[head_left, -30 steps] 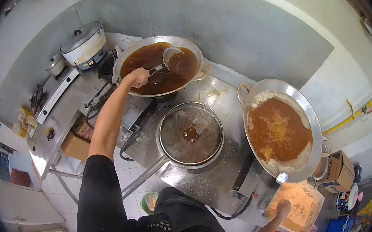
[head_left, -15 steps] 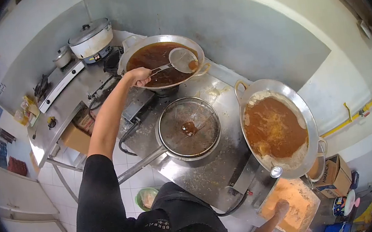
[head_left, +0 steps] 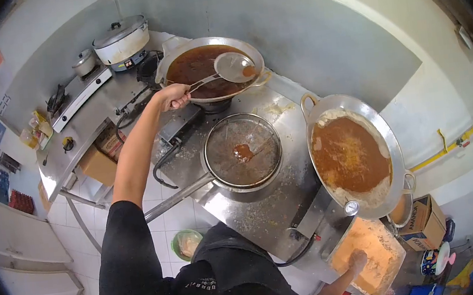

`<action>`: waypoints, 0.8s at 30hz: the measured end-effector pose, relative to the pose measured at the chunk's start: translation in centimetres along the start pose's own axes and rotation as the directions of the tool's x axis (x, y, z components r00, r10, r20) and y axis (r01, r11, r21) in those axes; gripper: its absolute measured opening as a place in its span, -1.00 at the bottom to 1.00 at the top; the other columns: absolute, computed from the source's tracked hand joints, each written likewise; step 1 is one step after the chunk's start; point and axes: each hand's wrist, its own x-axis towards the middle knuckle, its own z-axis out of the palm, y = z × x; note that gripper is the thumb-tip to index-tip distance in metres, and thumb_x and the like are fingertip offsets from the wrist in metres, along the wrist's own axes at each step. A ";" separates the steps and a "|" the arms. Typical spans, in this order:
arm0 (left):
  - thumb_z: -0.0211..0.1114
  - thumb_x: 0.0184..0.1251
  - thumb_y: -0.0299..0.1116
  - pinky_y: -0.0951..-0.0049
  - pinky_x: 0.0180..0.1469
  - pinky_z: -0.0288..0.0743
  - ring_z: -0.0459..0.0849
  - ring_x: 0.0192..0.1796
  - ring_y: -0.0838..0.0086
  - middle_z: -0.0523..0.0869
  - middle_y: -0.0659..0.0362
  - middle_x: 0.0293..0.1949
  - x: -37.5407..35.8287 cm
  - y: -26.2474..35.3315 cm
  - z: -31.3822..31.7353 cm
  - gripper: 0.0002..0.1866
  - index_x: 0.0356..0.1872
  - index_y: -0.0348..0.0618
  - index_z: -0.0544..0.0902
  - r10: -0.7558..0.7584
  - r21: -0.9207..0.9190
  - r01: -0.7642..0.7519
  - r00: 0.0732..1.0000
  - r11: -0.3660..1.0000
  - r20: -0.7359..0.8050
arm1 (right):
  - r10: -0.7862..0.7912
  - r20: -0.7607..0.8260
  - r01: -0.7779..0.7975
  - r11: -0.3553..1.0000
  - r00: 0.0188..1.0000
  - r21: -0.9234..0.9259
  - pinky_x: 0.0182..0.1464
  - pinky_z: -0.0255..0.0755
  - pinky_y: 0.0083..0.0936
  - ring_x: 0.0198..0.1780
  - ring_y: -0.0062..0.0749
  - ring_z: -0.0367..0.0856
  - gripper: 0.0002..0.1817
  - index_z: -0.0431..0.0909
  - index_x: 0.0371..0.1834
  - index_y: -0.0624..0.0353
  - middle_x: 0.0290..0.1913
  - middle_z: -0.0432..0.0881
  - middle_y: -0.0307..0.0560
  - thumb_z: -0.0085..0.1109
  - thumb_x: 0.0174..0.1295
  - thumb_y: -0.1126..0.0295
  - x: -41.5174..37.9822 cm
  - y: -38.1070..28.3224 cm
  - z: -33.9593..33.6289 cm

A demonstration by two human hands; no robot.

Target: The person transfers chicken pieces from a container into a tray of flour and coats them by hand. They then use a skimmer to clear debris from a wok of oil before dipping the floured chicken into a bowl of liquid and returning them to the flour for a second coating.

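Observation:
My left hand [head_left: 174, 96], stretched out in front, is closed around the handle of a wire-mesh skimmer [head_left: 228, 66]. The skimmer's round basket is over a wok [head_left: 260, 58] of dark brown oil, and a small brown piece [head_left: 249, 70] shows at its right side. At the lower right, my right hand [head_left: 357, 260] is down at a tray [head_left: 401, 257] of orange powder. Its fingers blend into the powder, so their pose is hidden. Between the two hands, a large long-handled strainer [head_left: 233, 173] rests on a round pot, with brown residue [head_left: 243, 153] on its mesh.
A second wok [head_left: 392, 137] with brown oil and pale foam stands on the right, a round dial [head_left: 351, 208] at its near rim. Far left are a rice cooker [head_left: 121, 44], a lidded pot [head_left: 84, 62] and a stove [head_left: 81, 97]. A green basin [head_left: 176, 247] sits on the floor.
The view has shifted slightly. My left hand has drawn back a little towards me from the wok, still gripping the skimmer. My right hand stays at the tray.

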 end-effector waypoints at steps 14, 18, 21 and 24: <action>-0.13 0.50 -0.04 0.11 -0.57 0.47 0.61 -0.61 -0.03 0.58 -0.17 -0.66 -17.4 -14.5 9.4 -0.40 -0.64 -0.31 0.52 0.698 0.910 -0.246 0.713 0.333 -0.063 | -0.097 0.243 0.115 0.992 0.965 -0.060 -0.11 0.48 -0.11 -0.19 0.13 0.62 -0.61 0.60 -0.41 0.30 -0.29 0.64 0.28 -0.02 0.21 0.15 0.9 0.0 3.9; -0.07 0.48 -0.07 0.10 -0.55 0.52 0.62 -0.61 0.00 0.58 -0.07 -0.71 -18.2 -17.4 13.7 -0.53 -0.45 -0.27 0.53 0.563 0.978 -0.068 0.825 0.197 -0.056 | -0.105 0.312 0.156 0.977 0.944 -0.143 -0.10 0.48 -0.12 -0.17 0.12 0.62 -0.58 0.60 -0.39 0.31 -0.27 0.64 0.28 -0.04 0.22 0.11 1.7 -1.1 4.0; -0.06 0.47 -0.07 0.11 -0.56 0.51 0.62 -0.62 0.03 0.57 -0.04 -0.72 -17.3 -20.0 13.6 -0.58 -0.35 -0.25 0.51 0.563 0.981 -0.062 0.825 0.184 -0.053 | -0.208 0.198 0.227 0.971 0.958 -0.077 -0.16 0.49 -0.11 -0.23 0.04 0.65 -0.59 0.61 -0.43 0.29 -0.32 0.65 0.19 -0.14 0.29 0.20 0.7 -2.2 2.6; -0.06 0.47 -0.08 0.11 -0.56 0.51 0.62 -0.61 0.02 0.58 -0.04 -0.72 -17.3 -21.2 13.2 -0.57 -0.40 -0.25 0.52 0.581 0.979 -0.044 0.810 0.199 -0.082 | -0.298 0.280 0.371 0.893 0.912 -0.256 -0.15 0.50 -0.12 -0.20 0.04 0.65 -0.58 0.61 -0.41 0.31 -0.29 0.66 0.21 -0.13 0.30 0.18 1.3 -1.7 2.6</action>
